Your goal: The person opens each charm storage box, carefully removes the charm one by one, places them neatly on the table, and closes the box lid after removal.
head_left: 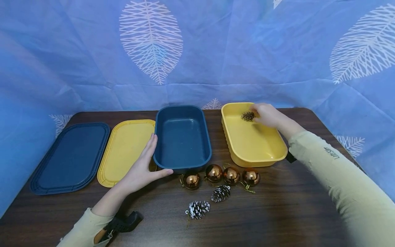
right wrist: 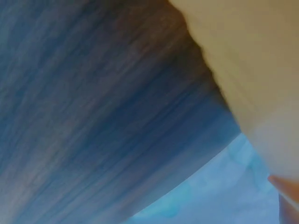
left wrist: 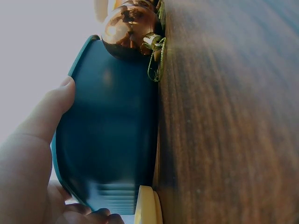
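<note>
My right hand (head_left: 266, 115) reaches into the yellow box (head_left: 247, 140), and its fingertips pinch a brown pine cone (head_left: 247, 116) near the back of the box. Against the dark blue box (head_left: 182, 144) lies my left hand (head_left: 145, 171), its thumb at the front rim and its fingers stretched along the left side. In the left wrist view the thumb touches the rim of that box (left wrist: 107, 126). In front of the boxes are several shiny copper-coloured baubles (head_left: 191, 180) and two white-tipped pine cones (head_left: 198, 209). The right wrist view leaves the fingers' grip hidden.
To the left lie a flat dark blue lid (head_left: 72, 156) and a yellow lid (head_left: 126, 147), side by side on the dark wooden table (head_left: 247, 216). A blue cloth with white leaf prints (head_left: 216, 51) hangs behind the table's far edge.
</note>
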`<state>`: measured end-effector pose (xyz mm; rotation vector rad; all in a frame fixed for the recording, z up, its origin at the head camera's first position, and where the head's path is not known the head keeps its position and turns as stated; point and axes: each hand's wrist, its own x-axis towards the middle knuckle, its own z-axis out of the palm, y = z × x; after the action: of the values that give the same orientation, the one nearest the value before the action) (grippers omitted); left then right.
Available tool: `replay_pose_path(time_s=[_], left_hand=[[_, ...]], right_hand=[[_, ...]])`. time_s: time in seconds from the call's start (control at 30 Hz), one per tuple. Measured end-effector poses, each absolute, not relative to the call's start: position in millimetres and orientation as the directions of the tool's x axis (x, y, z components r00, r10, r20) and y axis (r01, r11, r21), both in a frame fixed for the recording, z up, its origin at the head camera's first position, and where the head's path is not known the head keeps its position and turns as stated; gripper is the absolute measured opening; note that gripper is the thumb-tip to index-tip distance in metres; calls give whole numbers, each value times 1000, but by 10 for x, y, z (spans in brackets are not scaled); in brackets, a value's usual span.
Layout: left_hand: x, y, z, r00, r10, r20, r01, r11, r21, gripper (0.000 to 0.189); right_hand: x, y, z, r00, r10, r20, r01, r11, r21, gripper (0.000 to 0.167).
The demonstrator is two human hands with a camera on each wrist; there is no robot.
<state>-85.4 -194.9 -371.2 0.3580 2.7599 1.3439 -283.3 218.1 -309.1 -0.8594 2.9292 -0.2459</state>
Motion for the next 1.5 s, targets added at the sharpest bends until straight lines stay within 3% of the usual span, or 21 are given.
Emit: replay_pose_path(time_s=[0.33, 0.57, 0.87, 1.3, 1.5], left_hand=[[-852, -1946, -3712, -973, 226, 51, 179, 593, 785, 114], [-848, -1942, -3711, -971, 232, 54, 184, 588, 787, 114], [-856, -1941, -3696, -971, 231, 54, 184, 590, 786, 114], [-862, -1953, -3709, -970, 233, 64, 194, 593, 781, 114], [-857, -1953, -3710, -971, 231, 61, 191, 596, 780, 114]], right_hand=[[-2849, 2140, -3162, -824, -563, -52, -555, 823, -122, 39], [-2813, 2169, -3192, -809, -587, -36, -579, 805, -128, 16], [-2788, 2177, -3191, -833, -552, -38, -543, 828, -140, 12], [-2722, 2169, -3185, -807, -581, -103, -563, 811, -157, 43], [-2678, 2165, -3157, -785, -612, -94, -598, 789, -139, 45]])
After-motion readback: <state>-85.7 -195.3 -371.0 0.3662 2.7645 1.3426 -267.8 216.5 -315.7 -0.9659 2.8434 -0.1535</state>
